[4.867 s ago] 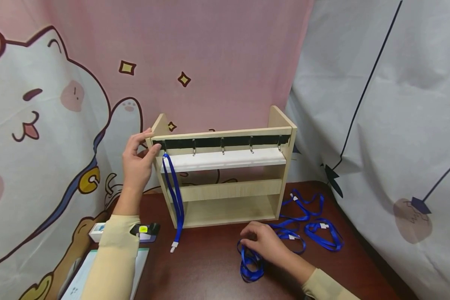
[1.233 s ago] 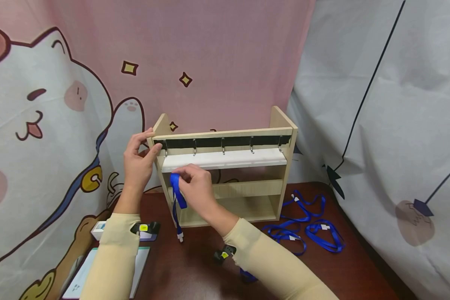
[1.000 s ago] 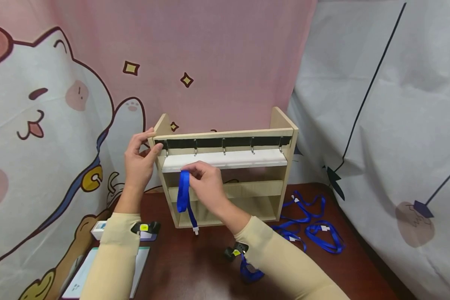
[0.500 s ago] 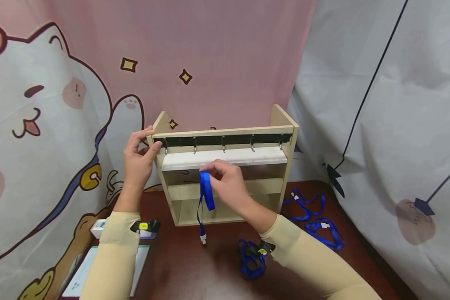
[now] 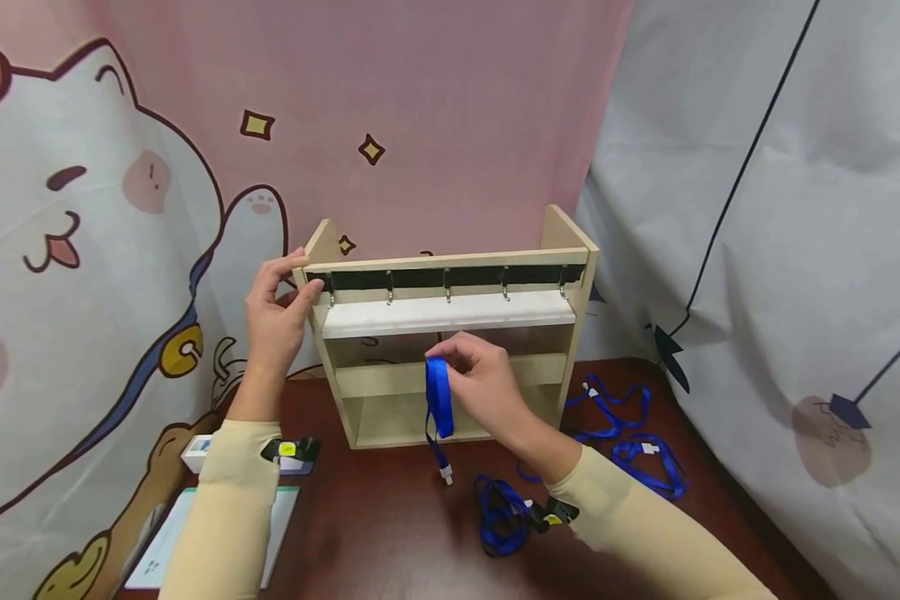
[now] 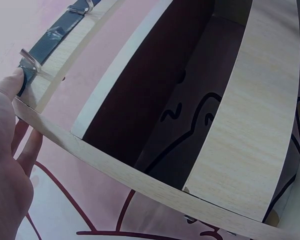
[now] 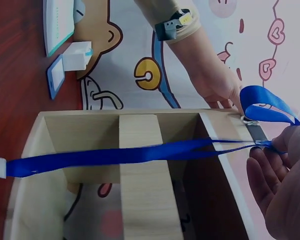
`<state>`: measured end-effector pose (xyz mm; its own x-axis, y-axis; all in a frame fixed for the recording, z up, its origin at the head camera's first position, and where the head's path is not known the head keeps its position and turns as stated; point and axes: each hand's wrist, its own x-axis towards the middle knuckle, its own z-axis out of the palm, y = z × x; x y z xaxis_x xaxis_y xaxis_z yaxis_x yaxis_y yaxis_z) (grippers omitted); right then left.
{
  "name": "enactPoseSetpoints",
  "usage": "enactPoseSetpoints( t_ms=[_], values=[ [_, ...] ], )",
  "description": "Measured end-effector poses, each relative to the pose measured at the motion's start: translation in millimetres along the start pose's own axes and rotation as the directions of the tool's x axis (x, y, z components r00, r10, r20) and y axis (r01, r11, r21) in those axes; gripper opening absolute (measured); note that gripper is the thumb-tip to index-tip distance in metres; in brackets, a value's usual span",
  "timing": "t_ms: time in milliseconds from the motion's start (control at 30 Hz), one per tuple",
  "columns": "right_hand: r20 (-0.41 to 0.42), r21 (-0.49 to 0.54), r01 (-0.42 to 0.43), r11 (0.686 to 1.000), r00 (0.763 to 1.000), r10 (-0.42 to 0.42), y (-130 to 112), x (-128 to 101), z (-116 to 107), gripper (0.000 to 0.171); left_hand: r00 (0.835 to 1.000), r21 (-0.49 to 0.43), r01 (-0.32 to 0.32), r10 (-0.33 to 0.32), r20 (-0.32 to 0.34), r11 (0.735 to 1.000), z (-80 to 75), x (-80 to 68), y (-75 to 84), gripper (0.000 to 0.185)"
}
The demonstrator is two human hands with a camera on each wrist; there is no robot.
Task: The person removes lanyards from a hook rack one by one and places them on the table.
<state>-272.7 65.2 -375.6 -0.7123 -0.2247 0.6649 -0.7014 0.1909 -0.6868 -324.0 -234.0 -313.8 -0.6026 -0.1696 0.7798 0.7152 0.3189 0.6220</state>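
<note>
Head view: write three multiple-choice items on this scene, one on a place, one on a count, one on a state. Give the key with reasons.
1. Where does the left hand rest?
A. on the upper left corner of the wooden rack
B. flat on the table
C. on the loose lanyards

2. How many metal hooks line the rack's black strip?
A. three
B. five
C. eight

3. What is the state of the blue lanyard at the right hand?
A. hung on the first hook
B. lying coiled on the table
C. pinched in the fingers, hanging in front of the rack with its white clip end down

Key: 1 A, the thumb and fingers touch the rack's top left corner. 2 B, five hooks show in a row under the top rail. 3 C, the right hand's grip holds the folded strap in the air, and no hook carries a lanyard.
</note>
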Motion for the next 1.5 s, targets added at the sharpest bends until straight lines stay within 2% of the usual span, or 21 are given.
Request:
enactPoseSetpoints(
  t_ms=[500, 800, 900, 1067, 1167, 1267, 1400, 1500],
  values=[
    [0.022, 0.045, -0.096, 0.994, 0.995, 0.095, 11.3, -27.9, 6.5, 0.012, 1.0, -0.007, 0.012, -0.012, 0.007, 1.0, 0.0, 0.0, 4.1, 0.033],
    [0.047, 0.029, -0.147, 0.989, 0.988, 0.146, 25.7, -44.9, 12.1, 0.013, 1.0, 0.009, 0.007, -0.007, 0.0, 1.0, -0.1, -0.4, 7.6, 0.034],
    [0.062, 0.009, -0.166, 0.986, 0.984, 0.165, 32.0, -50.5, 12.6, 0.014, 1.0, 0.005, 0.003, -0.003, 0.001, 1.0, 0.1, 0.0, 3.2, 0.034],
    [0.102, -0.037, -0.194, 0.98, 0.975, 0.197, 45.3, -59.7, 14.7, 0.015, 1.0, -0.001, 0.0, 0.0, -0.005, 1.0, -1.0, 2.8, -18.9, 0.036],
    [0.119, -0.061, -0.189, 0.98, 0.973, 0.195, 54.9, -64.2, 16.6, 0.015, 1.0, -0.013, -0.005, 0.005, -0.005, 1.0, -2.1, 4.5, -29.1, 0.036],
    [0.125, -0.085, -0.161, 0.983, 0.977, 0.171, 65.5, -67.2, 18.4, 0.015, 1.0, -0.027, -0.01, 0.01, 0.001, 1.0, -2.7, 5.3, -32.4, 0.036],
    [0.154, -0.156, -0.108, 0.982, 0.979, 0.132, 78.7, -69.5, 20.3, 0.016, 1.0, -0.023, -0.008, 0.008, -0.001, 1.0, -2.3, 5.0, -31.3, 0.036],
    [0.198, -0.211, -0.081, 0.974, 0.972, 0.124, 87.2, -71.1, 22.0, 0.018, 1.0, -0.008, -0.001, 0.001, -0.005, 1.0, -1.1, 4.2, -24.9, 0.036]
  ],
)
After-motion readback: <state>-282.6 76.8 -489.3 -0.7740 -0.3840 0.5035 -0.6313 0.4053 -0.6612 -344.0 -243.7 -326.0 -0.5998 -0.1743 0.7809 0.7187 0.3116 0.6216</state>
